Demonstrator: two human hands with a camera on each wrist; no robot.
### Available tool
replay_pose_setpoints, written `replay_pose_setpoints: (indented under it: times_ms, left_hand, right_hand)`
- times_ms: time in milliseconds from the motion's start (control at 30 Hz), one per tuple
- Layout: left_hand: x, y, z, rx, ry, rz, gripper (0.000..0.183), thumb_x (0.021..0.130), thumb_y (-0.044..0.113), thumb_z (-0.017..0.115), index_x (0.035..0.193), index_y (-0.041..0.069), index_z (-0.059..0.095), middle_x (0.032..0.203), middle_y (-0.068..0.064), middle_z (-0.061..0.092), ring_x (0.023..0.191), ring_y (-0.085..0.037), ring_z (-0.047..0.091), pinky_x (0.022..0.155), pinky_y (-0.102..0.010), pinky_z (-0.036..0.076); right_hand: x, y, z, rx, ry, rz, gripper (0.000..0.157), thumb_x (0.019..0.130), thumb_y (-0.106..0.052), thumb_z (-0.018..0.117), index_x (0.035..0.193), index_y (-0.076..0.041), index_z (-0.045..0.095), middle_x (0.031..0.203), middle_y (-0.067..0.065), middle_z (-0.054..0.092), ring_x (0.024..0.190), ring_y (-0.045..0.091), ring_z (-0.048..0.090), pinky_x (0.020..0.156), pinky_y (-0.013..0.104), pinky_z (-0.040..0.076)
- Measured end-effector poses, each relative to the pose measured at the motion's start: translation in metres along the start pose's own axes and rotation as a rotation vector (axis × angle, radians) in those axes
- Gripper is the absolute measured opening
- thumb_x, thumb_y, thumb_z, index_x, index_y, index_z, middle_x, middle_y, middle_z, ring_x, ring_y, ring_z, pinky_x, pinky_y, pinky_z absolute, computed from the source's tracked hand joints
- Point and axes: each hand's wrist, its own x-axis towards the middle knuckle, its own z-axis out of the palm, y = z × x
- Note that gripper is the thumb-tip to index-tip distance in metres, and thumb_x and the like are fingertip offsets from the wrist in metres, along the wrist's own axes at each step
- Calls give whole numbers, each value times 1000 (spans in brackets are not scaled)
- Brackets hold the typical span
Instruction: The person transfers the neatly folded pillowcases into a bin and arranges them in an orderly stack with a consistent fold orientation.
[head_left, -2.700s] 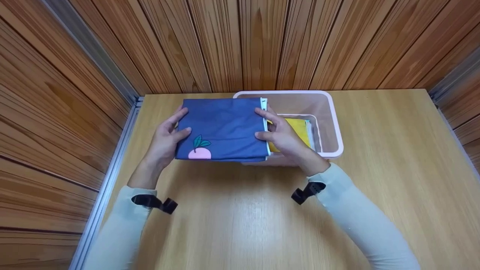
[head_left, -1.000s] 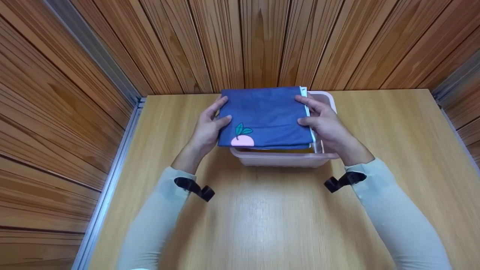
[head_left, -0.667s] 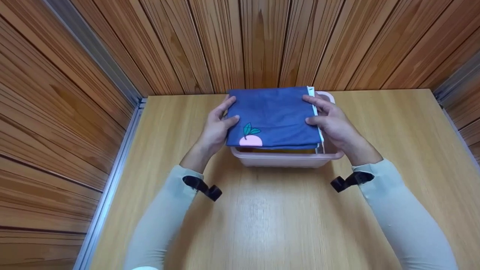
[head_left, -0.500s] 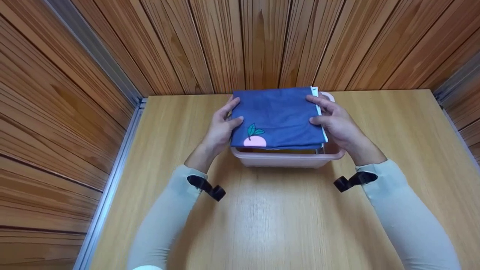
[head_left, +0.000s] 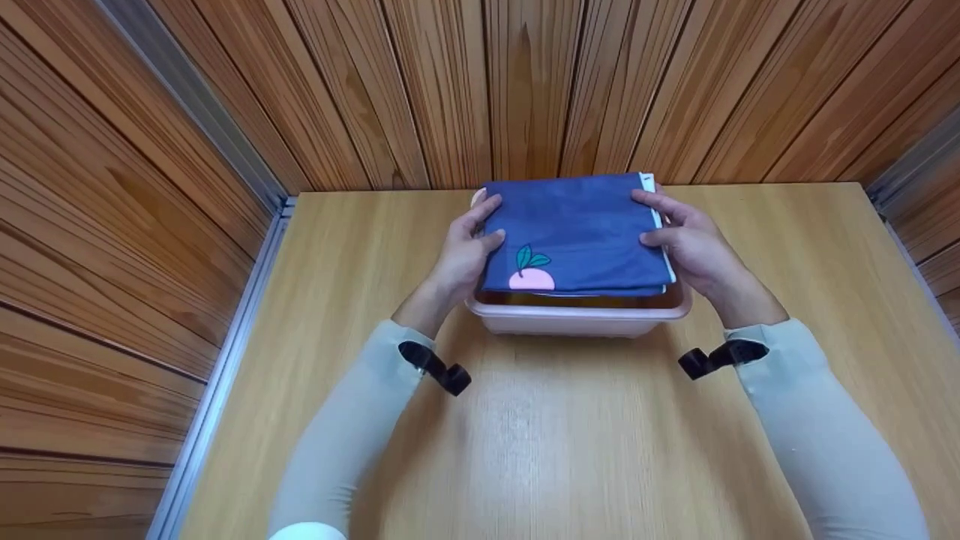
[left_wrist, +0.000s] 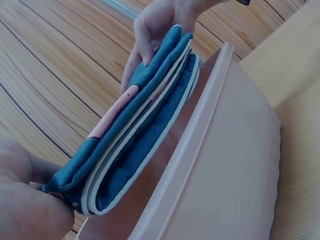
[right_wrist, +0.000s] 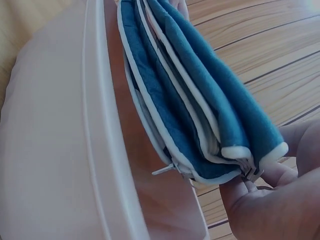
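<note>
A folded blue cloth (head_left: pixel 574 232) with white piped edges and a pink fruit print lies flat between my two hands, over the open top of a pale pink plastic bin (head_left: pixel 570 324). My left hand (head_left: pixel 465 255) grips its left edge and my right hand (head_left: pixel 697 244) its right edge, thumbs on top. In the left wrist view, the cloth's layers (left_wrist: pixel 145 135) show edge-on, just above the bin's rim. A small zipper pull (right_wrist: pixel 163 170) sticks out of the folds in the right wrist view. The cloth hides most of the bin's inside.
The bin stands on a light wooden table (head_left: pixel 525 435), near the wood-panelled back wall (head_left: pixel 525 90). A thin yellow strip (head_left: pixel 574 301) shows under the cloth's front edge. A metal rail (head_left: pixel 217 375) runs along the table's left side.
Both hands have carried the blue cloth to the right, from left of the bin to over it. It now covers the yellow folded item seen inside earlier.
</note>
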Motion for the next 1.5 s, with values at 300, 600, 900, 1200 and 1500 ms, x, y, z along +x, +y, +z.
replay_pose_setpoints:
  times_ms: [300, 600, 900, 1200, 1500]
  left_hand:
    - [7, -4, 8, 62, -5, -15, 55, 104, -2, 48, 156, 16, 44, 170, 5, 18, 157, -19, 10, 124, -36, 15]
    - [11, -6, 9, 56, -8, -21, 55, 104, -3, 47, 156, 16, 44, 170, 5, 17, 157, -19, 9, 125, -37, 15]
    - [12, -3, 11, 119, -23, -6, 58, 102, -2, 51, 157, 14, 40, 171, 0, 13, 157, -23, 10, 124, -39, 17]
    - [9, -1, 13, 212, -34, 51, 62, 100, 3, 57, 158, 10, 37, 172, -7, 6, 157, -23, 0, 126, -44, 6]
    - [10, 0, 13, 202, -44, 46, 60, 101, 3, 56, 158, 10, 38, 171, -7, 10, 157, -24, 3, 126, -47, 6]
  right_hand:
    - [4, 6, -7, -35, 26, 23, 67, 97, 12, 43, 160, -10, 32, 171, 1, -11, 156, 24, -7, 125, 41, 7]
    - [4, 8, -7, -57, 25, 34, 68, 98, 11, 42, 161, -11, 30, 171, 3, -9, 156, 24, -5, 125, 41, 7]
    - [5, 7, -6, -141, 66, 19, 67, 99, 6, 47, 161, -10, 30, 171, 7, -3, 156, 26, -2, 125, 43, 7]
    - [4, 6, 0, -243, 105, -31, 68, 97, -3, 55, 160, -7, 30, 171, 9, 0, 156, 30, 0, 125, 47, 5]
    - [2, 5, -2, -228, 97, -2, 67, 98, -4, 54, 160, -8, 30, 171, 7, -1, 157, 26, 0, 125, 44, 6]
